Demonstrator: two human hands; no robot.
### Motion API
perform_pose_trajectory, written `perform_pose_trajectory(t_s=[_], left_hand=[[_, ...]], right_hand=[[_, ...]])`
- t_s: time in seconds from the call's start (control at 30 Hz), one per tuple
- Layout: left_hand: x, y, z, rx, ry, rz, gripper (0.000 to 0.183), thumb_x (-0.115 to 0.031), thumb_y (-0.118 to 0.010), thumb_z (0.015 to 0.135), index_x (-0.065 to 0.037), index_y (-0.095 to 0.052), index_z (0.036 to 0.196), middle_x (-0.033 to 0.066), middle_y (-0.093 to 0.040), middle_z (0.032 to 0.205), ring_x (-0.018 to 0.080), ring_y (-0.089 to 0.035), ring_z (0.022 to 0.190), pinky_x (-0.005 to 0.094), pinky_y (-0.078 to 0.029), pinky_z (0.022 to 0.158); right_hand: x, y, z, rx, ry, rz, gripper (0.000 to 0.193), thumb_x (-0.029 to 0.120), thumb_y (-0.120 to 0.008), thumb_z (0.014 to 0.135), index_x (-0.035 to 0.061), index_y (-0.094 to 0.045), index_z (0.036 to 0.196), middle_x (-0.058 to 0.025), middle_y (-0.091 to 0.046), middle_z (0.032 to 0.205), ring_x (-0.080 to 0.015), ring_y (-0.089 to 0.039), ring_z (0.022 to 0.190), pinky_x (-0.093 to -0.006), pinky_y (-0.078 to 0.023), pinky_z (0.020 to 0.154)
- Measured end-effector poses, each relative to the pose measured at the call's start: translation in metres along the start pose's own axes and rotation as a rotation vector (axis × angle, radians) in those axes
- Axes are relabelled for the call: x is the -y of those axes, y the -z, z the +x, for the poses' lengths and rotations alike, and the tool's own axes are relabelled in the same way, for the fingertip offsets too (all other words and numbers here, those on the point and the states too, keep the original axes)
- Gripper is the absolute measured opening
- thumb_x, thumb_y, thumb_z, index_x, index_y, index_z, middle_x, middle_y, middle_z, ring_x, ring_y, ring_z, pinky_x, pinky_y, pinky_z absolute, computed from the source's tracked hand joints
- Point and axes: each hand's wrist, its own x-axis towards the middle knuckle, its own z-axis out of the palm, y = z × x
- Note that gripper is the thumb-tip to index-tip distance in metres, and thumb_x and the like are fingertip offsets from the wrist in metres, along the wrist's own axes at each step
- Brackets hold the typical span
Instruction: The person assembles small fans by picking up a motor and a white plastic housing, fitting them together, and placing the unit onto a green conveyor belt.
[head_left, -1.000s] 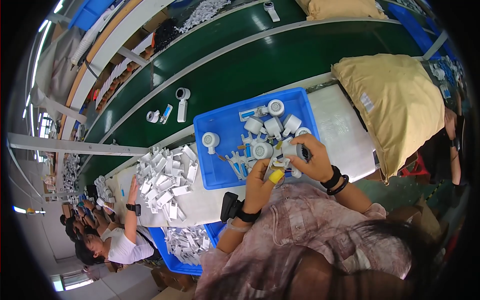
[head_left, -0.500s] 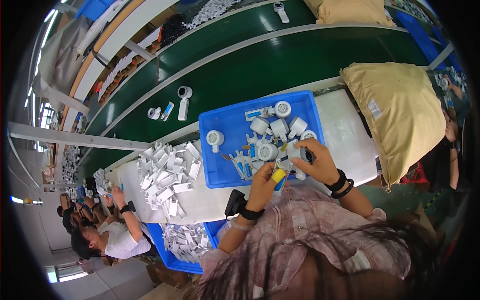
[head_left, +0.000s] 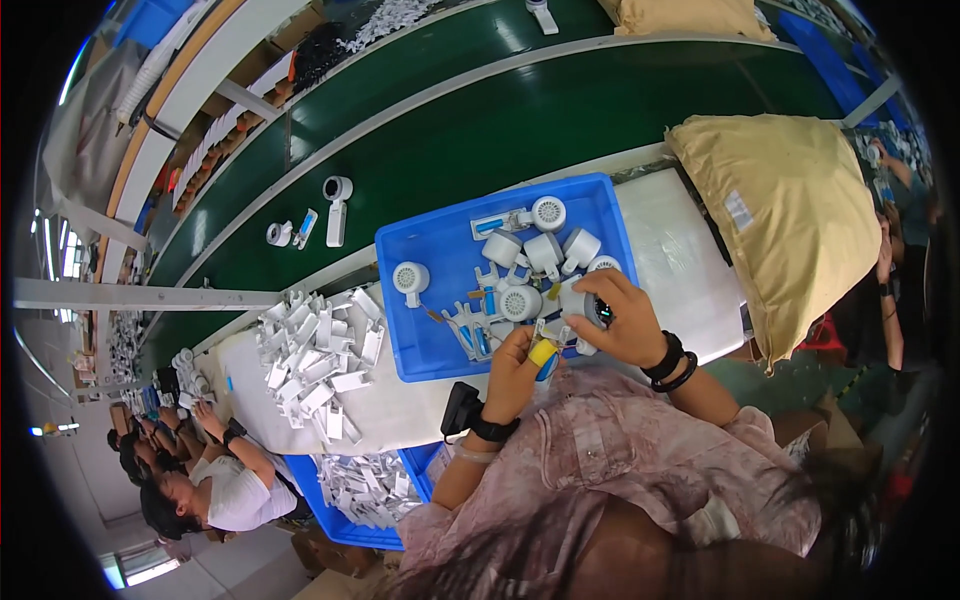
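White cloth shows on a co-worker's shirt (head_left: 240,497) at the far left. Next comes a loose heap of white plastic pieces (head_left: 318,362) on the pale table (head_left: 410,412), then a blue tray (head_left: 425,345) holding several round fan heads (head_left: 541,252). At its near edge, the left hand (head_left: 512,372) pinches a yellow-wrapped part (head_left: 542,353) between thumb and fingers. Just beside it, the right hand (head_left: 632,322), half curled, grips a white-bodied fan unit (head_left: 574,298) over the tray. Farther right sits a bulging tan sack (head_left: 790,230).
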Motion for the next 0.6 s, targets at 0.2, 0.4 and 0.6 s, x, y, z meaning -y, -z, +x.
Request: perform_pose_trajectory(t_s=[0.2,0.4,0.6], left_hand=[[0.0013,-0.0049,0.0015,0.016,-0.075,-0.041,0.021,-0.008,-0.056,0.094,-0.001,-0.056,0.113,0.0022,-0.063,0.101,0.0072,-0.059,0.089,0.0214,-0.046,0.078],[0.0063,-0.0041,0.0024,0.012,-0.118,-0.007,0.020,-0.009,-0.056,0.094,0.001,-0.054,0.112,0.0059,-0.063,0.101,0.0100,-0.061,0.088,0.0225,-0.048,0.078],[-0.0016,-0.0040,-0.0032,0.055,-0.060,0.025,0.019,-0.008,-0.056,0.093,0.000,-0.055,0.110,0.0048,-0.064,0.098,0.0094,-0.061,0.087,0.0218,-0.047,0.077]], right_hand=[[0.0006,0.0037,-0.0007,-0.010,-0.012,0.012,0.038,0.014,-0.078,0.072,0.0039,-0.059,0.103,-0.0148,-0.060,0.098,-0.0310,-0.062,0.088,-0.0351,-0.051,0.074],[0.0000,0.0031,-0.0026,-0.009,-0.009,0.022,0.038,0.013,-0.078,0.072,0.0040,-0.059,0.104,-0.0151,-0.061,0.100,-0.0310,-0.063,0.089,-0.0347,-0.051,0.075],[0.0003,0.0054,-0.0053,0.027,-0.061,0.015,0.037,0.013,-0.077,0.072,0.0037,-0.060,0.103,-0.0151,-0.061,0.100,-0.0304,-0.063,0.090,-0.0344,-0.051,0.076]])
